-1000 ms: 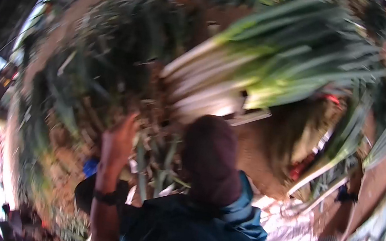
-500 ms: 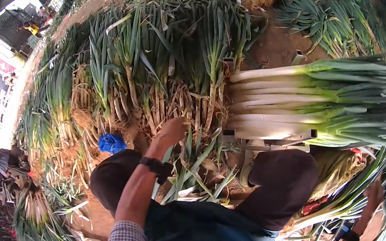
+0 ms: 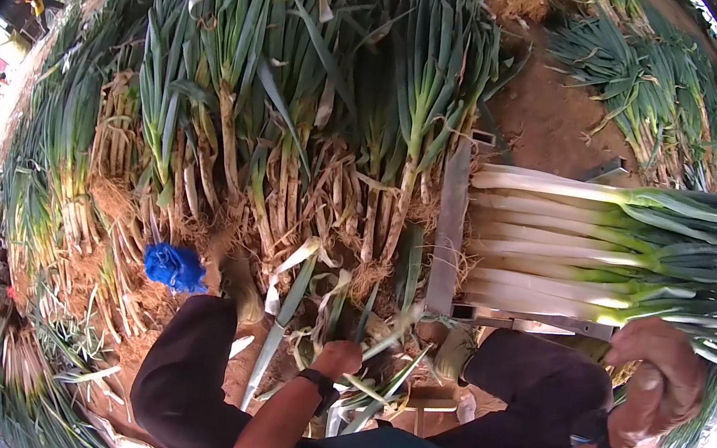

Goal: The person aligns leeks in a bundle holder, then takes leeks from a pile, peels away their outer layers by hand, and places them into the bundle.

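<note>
Trimmed leeks (image 3: 549, 248), white shanks on the left and green tops on the right, lie side by side on a metal frame (image 3: 448, 237). My right hand (image 3: 660, 376) is beside the lower edge of their green ends, fingers curled and thumb bent in; whatever it grips, if anything, is hidden. Low between my knees, my left hand (image 3: 339, 359) is closed among loose leek leaves (image 3: 274, 355). A blurred pale-green strip shows just above it, and I cannot tell whether the hand holds it.
Untrimmed leeks (image 3: 302, 104) with rooty ends stand packed along the left and back. A blue bundle (image 3: 174, 268) lies by my left knee. More leeks (image 3: 621, 82) are heaped at the back right. Leaf scraps litter the ground between my feet.
My left hand has dropped from the roots of the untrimmed leeks to between my knees. My right hand has moved inward from the far right to the leeks' green ends. The view has shifted.
</note>
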Tool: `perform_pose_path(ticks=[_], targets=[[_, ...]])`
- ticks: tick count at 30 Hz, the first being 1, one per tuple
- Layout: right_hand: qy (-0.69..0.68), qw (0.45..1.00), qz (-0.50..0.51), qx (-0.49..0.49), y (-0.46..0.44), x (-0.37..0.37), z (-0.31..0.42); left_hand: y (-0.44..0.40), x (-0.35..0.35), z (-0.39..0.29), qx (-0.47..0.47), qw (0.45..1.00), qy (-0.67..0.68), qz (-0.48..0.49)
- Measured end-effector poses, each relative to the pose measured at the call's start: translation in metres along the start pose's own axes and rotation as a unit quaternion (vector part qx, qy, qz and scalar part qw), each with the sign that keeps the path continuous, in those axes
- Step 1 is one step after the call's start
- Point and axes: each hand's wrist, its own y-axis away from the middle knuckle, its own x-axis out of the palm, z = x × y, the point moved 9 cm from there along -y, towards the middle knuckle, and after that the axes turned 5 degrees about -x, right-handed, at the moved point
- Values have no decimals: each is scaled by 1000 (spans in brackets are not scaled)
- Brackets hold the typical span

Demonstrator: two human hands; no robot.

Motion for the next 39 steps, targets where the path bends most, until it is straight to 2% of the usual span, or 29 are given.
perform_pose_path(ticks=[2,3,4,6,9,12,15,16,20,23,24,26,28,29,31,32,33,34,35,37,38,39], targets=[[38,999,9,14,3,31,-15,1,-25,-9,6,998,29,54],[58,998,11,24,5,40,-22,-2,-57,-7,-1,995,56,-78],[85,993,78,-8,7,52,-27,-2,-97,-7,-10,982,129,-136],[69,990,116,-39,7,70,-24,-13,-161,-3,-65,923,216,-312],[20,982,168,-80,4,88,-19,-51,-189,17,-134,848,242,-453],[-14,978,187,-90,6,92,-23,-70,-172,21,-277,815,319,-396],[-67,984,156,-60,9,85,-26,-94,-164,16,-257,822,342,-376],[-112,975,163,-105,9,87,-23,-100,-162,16,-249,810,370,-381],[-106,976,171,-83,9,91,-26,-114,-160,19,-155,818,452,-321],[-101,980,156,-74,7,91,-21,-94,-177,26,-89,799,460,-377],[-86,975,180,-99,12,93,-21,-92,-177,32,-110,798,484,-342],[-76,974,187,-103,12,98,-15,-82,-193,26,29,704,652,-279],[-81,973,200,-79,11,108,-14,-17,-242,5,-4,648,715,-263],[-78,971,216,-73,13,115,-14,-8,-256,5,19,711,688,-143],[-74,965,244,-63,15,134,-16,34,-304,23,18,683,693,-228],[-106,962,247,-57,15,146,-18,88,-343,22,-6,694,672,-258],[-138,957,250,-49,13,158,-19,110,-369,34,64,685,680,-253],[-160,935,316,31,12,178,-26,134,-393,46,135,671,687,-243],[-178,902,378,109,13,198,-32,139,-409,61,300,618,701,-192],[-301,880,327,166,10,240,-52,229,-425,57,243,747,474,-398],[-370,852,295,225,13,265,-69,272,-426,52,200,779,339,-487],[-436,814,264,280,15,292,-85,274,-415,52,212,716,524,-410]])
